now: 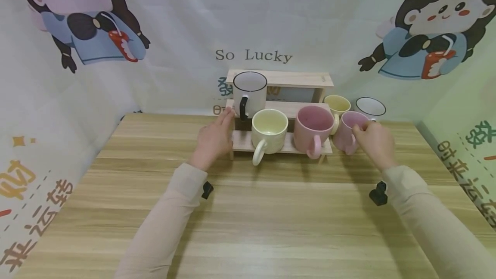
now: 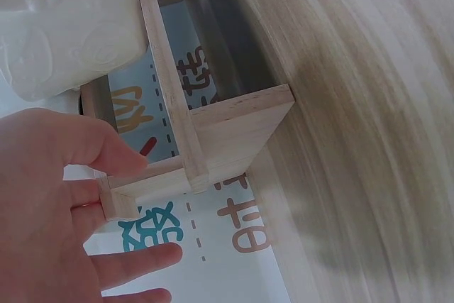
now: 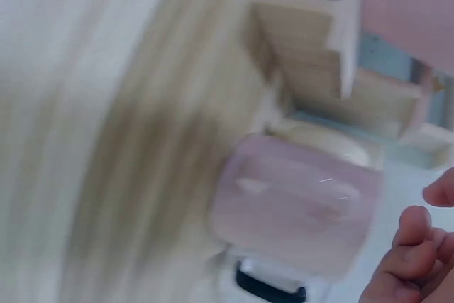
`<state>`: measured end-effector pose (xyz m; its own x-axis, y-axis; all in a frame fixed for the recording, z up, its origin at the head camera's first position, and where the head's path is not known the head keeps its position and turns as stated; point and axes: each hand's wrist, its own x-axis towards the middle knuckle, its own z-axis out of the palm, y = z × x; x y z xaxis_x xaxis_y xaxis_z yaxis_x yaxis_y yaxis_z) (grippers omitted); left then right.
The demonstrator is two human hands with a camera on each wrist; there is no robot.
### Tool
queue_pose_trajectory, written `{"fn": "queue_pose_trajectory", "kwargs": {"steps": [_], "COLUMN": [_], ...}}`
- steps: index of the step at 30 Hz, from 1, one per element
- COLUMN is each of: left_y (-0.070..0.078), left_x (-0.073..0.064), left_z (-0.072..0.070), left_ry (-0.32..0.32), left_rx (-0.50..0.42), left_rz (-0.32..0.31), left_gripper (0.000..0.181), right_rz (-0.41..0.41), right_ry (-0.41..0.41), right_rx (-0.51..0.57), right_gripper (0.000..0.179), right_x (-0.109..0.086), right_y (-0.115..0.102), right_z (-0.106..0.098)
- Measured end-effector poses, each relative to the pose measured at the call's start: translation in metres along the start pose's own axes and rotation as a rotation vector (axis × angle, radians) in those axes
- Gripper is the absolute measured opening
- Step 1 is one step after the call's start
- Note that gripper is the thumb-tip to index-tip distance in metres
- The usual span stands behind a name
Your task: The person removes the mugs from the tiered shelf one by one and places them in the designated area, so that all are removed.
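A small tiered wooden rack (image 1: 279, 104) stands at the back of the table. My left hand (image 1: 215, 139) touches its left end, fingers mostly straight. A white mug (image 1: 252, 94) with dark rim and handle is on the middle tier. On the lowest tier are a cream mug (image 1: 270, 131) and a pink mug (image 1: 314, 129), handles toward me. Beside the rack's right end, a lilac mug (image 1: 346, 134) stands on the table. My right hand (image 1: 376, 143) is at its rim, fingers loosely curled; in the blurred right wrist view a gap shows between thumb and fingers (image 3: 411, 246), with nothing between them.
Behind the lilac mug are a yellow mug (image 1: 337, 103) and a white mug with a dark rim (image 1: 370, 106). A printed cloth (image 1: 182, 46) hangs behind the wooden table (image 1: 271, 218). Small black objects (image 1: 379, 193) show beside both wrists.
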<state>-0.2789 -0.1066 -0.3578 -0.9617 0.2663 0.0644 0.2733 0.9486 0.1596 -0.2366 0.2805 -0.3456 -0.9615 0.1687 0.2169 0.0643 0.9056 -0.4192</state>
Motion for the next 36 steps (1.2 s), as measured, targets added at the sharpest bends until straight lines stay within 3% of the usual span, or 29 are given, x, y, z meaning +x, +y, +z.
{"fn": "queue_pose_trajectory", "kwargs": {"steps": [6,20,28,36], "left_y": [0.0,0.0,0.002,0.002], "left_x": [0.001,0.001,-0.001,0.0], "left_z": [-0.002,-0.002,-0.003,-0.003], "left_ry": [-0.01,-0.015,-0.017,-0.017], "left_rx": [-0.016,-0.023,-0.042,-0.036], "left_rz": [-0.005,-0.004,-0.005,-0.002], "left_gripper": [0.086,0.087,0.087,0.088], "right_rz": [-0.02,-0.05,-0.102,-0.174], "right_ry": [-0.035,-0.117,-0.098,-0.153], "right_rx": [-0.005,0.015,0.027,-0.027], "right_gripper": [0.045,0.038,0.037,0.035], "right_x": [0.004,0.009,0.012,0.017], "right_y": [-0.021,-0.077,-0.104,-0.131], "right_z": [-0.013,-0.035,-0.035,-0.03]}}
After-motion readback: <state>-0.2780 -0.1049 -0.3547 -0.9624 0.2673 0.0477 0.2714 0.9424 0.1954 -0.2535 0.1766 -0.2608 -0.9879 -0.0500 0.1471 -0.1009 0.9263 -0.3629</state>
